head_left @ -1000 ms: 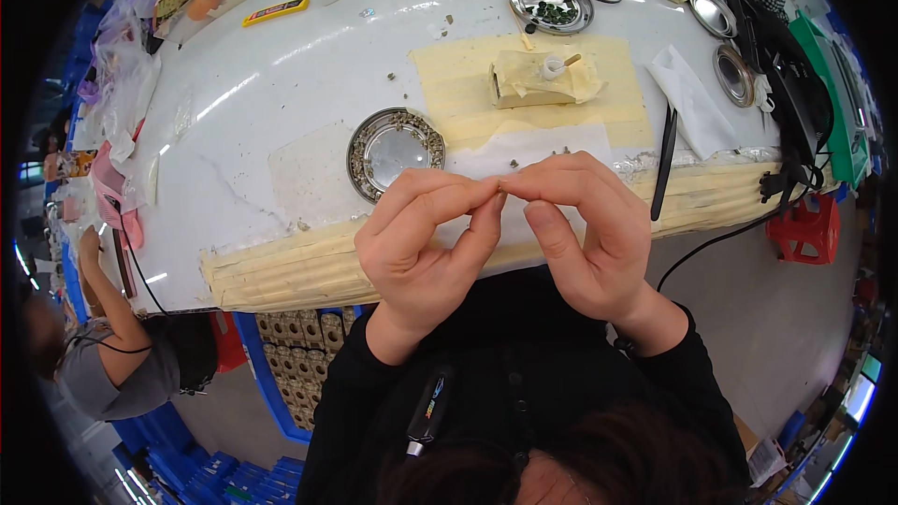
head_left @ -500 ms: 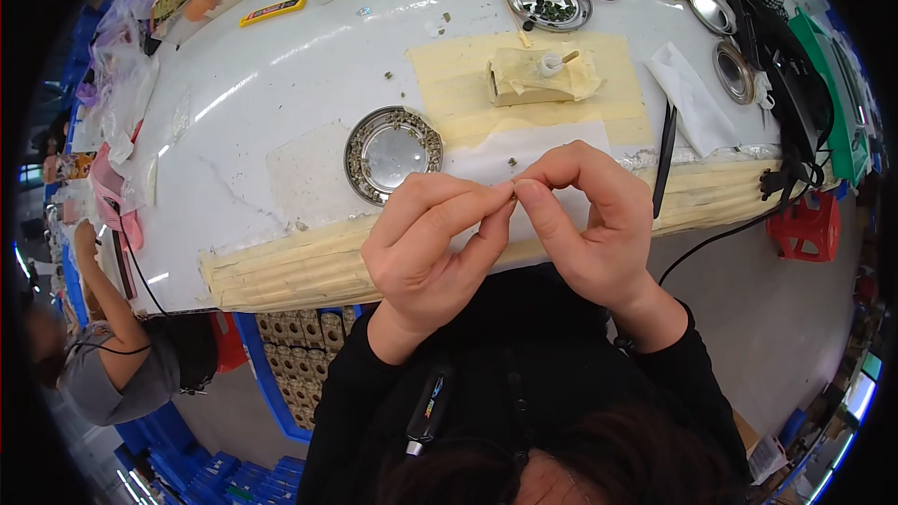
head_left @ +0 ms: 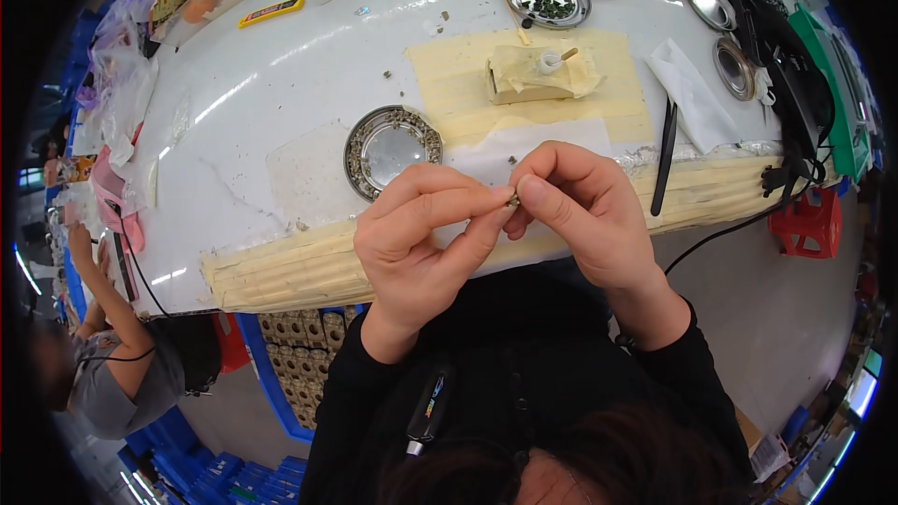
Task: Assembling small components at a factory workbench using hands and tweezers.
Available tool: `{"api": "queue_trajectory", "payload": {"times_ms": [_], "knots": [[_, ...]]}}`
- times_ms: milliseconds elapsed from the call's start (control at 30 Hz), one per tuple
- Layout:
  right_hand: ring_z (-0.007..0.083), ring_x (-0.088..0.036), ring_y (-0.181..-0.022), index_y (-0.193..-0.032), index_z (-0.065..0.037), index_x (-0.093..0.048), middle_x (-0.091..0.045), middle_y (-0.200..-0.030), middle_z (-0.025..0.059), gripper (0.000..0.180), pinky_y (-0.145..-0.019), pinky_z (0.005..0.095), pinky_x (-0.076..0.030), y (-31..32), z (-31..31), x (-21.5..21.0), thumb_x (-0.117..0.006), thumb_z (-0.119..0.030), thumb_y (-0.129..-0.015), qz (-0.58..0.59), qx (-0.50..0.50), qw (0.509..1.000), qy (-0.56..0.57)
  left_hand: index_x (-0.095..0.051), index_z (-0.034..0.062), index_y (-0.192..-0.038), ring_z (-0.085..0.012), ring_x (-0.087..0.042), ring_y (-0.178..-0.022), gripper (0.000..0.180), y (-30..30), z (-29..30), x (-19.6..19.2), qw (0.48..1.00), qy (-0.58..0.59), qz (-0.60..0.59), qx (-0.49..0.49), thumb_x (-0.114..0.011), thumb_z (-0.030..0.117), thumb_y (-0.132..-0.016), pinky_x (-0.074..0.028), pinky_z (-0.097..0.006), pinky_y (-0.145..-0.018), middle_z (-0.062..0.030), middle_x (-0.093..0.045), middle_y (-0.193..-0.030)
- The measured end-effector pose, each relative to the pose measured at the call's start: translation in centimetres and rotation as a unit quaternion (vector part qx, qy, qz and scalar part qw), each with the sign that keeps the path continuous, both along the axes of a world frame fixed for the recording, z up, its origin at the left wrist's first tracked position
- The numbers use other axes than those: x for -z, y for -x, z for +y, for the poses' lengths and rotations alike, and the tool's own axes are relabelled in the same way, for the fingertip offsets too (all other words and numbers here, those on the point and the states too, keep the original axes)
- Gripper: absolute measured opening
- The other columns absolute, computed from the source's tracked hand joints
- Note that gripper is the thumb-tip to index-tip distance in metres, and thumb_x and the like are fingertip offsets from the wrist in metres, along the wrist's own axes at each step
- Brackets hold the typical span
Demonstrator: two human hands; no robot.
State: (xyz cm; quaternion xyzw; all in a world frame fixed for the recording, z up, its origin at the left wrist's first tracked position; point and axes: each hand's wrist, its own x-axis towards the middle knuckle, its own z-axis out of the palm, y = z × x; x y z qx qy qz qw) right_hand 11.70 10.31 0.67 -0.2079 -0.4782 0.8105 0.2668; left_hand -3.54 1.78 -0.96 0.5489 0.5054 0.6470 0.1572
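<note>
Between the fingertips of both hands is a tiny greenish-brown piece (head_left: 514, 201), mostly covered by the fingers. My left hand (head_left: 421, 238) pinches it from the left with thumb and index finger. From the right, my right hand (head_left: 585, 210) closes thumb and fingers on the same piece. Just beyond the fingertips, a similar small piece (head_left: 512, 160) lies on a white sheet (head_left: 482, 154). A round metal dish (head_left: 352, 165) stands behind my left hand, with many small grey-green pieces along its inner edge.
A taped block (head_left: 524, 84) holding a small white cup sits on yellow tape. Black tweezers (head_left: 665, 159) lie beside a white cloth (head_left: 690, 98). Farther back is a metal plate (head_left: 582, 19) of dark green bits. A padded roll (head_left: 290, 271) lines the near table edge. A co-worker (head_left: 131, 355) sits at left.
My left hand has shifted slightly left and down. The fingers of my right hand have turned a little, and more of the tiny piece shows between the fingertips.
</note>
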Motion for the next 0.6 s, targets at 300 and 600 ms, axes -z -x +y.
{"api": "queue_trajectory", "payload": {"times_ms": [300, 600], "knots": [[0.0092, -0.061, -0.074, -0.091, 0.002, -0.063, -0.065, -0.081, 0.0044, 0.009, -0.069, 0.0243, -0.05, 0.4, -0.2, -0.3, -0.068, -0.006, -0.088, -0.099, 0.187, 0.845, -0.492, -0.072, -0.0002, -0.09, -0.0175, -0.062, -0.07, 0.024, -1.1, 0.3, -0.3, 0.985, -0.027, 0.124, -0.113, -0.076, -0.01, -0.068, -0.048, -0.026, -0.06, -0.0078, -0.066, -0.08], [0.0223, -0.06, -0.067, -0.087, -0.001, -0.064, -0.063, -0.077, 0.0104, 0.01, -0.06, 0.0287, -0.048, 0.7, -0.5, 0.5, -0.071, -0.001, -0.08, -0.07, 0.184, 0.904, -0.38, -0.072, -0.0001, -0.091, -0.0174, -0.062, -0.07, 0.025, -0.7, 0.3, -0.4, 0.995, -0.011, 0.066, -0.07, -0.076, -0.011, -0.068, -0.048, -0.026, -0.061, -0.0075, -0.066, -0.081]]}}
